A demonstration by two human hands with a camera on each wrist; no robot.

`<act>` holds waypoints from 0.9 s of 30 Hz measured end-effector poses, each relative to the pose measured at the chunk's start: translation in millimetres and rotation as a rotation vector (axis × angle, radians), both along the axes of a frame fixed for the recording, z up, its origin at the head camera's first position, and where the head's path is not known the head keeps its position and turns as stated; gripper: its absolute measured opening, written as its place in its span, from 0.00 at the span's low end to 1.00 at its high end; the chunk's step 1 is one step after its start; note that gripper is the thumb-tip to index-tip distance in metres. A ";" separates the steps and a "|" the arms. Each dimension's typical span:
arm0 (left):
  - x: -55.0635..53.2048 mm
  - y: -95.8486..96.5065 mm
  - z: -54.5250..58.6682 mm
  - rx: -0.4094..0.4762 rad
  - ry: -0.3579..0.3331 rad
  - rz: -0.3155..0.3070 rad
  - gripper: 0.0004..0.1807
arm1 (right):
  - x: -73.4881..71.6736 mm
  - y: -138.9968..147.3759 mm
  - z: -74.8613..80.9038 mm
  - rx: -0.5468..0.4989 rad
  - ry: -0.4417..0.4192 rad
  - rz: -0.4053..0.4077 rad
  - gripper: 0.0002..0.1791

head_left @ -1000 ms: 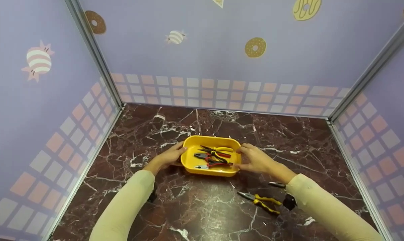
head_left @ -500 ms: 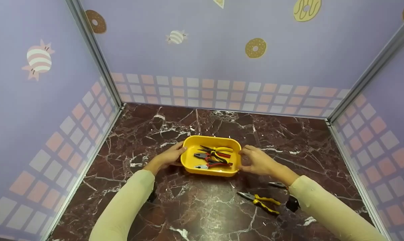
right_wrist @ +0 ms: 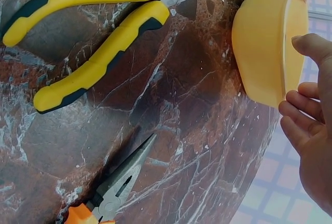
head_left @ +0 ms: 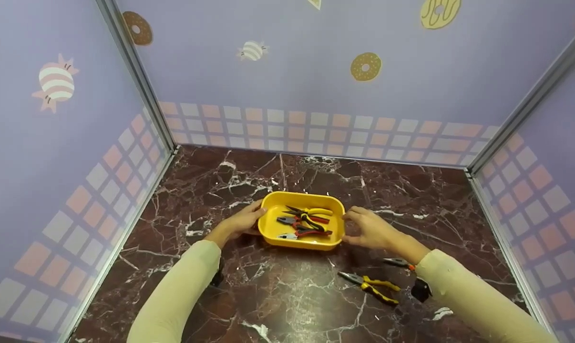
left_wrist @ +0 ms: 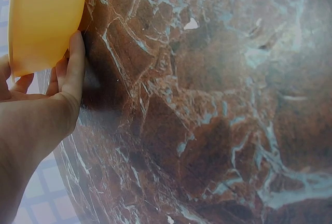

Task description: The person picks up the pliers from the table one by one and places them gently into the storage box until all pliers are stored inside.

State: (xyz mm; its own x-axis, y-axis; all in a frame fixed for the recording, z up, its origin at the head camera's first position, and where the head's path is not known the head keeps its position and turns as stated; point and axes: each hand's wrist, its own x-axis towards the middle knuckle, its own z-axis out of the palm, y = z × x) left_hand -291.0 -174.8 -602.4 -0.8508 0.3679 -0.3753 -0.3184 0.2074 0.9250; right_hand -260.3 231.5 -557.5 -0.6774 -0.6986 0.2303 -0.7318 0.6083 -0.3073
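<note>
A yellow plastic bin (head_left: 299, 244) stands on the marbled tabletop, holding several pliers. Inside lie long-nose pliers with yellow-black handles (head_left: 316, 211), dark-jawed pliers with red handles (head_left: 286, 221) and red-black pliers with bright jaws (head_left: 287, 236). My left hand (head_left: 242, 221) grips the bin's left end, thumb at the rim and fingers low against the wall in the left wrist view. At the right end, my right hand (head_left: 375, 231) holds nothing; its fingers are loosely bent, with thumb tip and fingertips right by the rim in the right wrist view.
Yellow-black long-nose pliers (head_left: 364, 285) lie on the table in front of the right hand. Orange-handled long-nose pliers (right_wrist: 115, 193) lie beside them, partly hidden by the right forearm in the head view. Lilac patterned panels (head_left: 292, 85) close off the back and both sides.
My right hand has eased off the bin's right end, its thumb drawing out from the rim to the right. The left hand and the bin stay nearly where they were.
</note>
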 end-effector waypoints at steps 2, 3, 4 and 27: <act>-0.5 0.3 -0.4 0.005 0.003 0.001 0.31 | -0.8 1.7 0.0 0.002 0.004 0.007 0.25; -0.7 0.4 -0.6 0.008 0.002 0.001 0.31 | -0.9 2.6 0.0 0.003 0.006 0.008 0.25; -0.9 0.4 -0.7 0.009 0.003 0.001 0.31 | -0.9 3.5 -0.3 0.007 0.006 0.011 0.25; 0.7 0.0 1.7 0.001 0.000 -0.010 0.31 | 6.6 25.3 -2.3 0.079 -0.043 -0.034 0.27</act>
State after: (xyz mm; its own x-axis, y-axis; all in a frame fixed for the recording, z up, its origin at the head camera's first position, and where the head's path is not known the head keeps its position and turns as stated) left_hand -290.3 -174.8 -600.8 -0.8471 0.3764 -0.3751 -0.3164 0.2098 0.9251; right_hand -253.6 256.8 -559.8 -0.7092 -0.6898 0.1456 -0.6974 0.6562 -0.2882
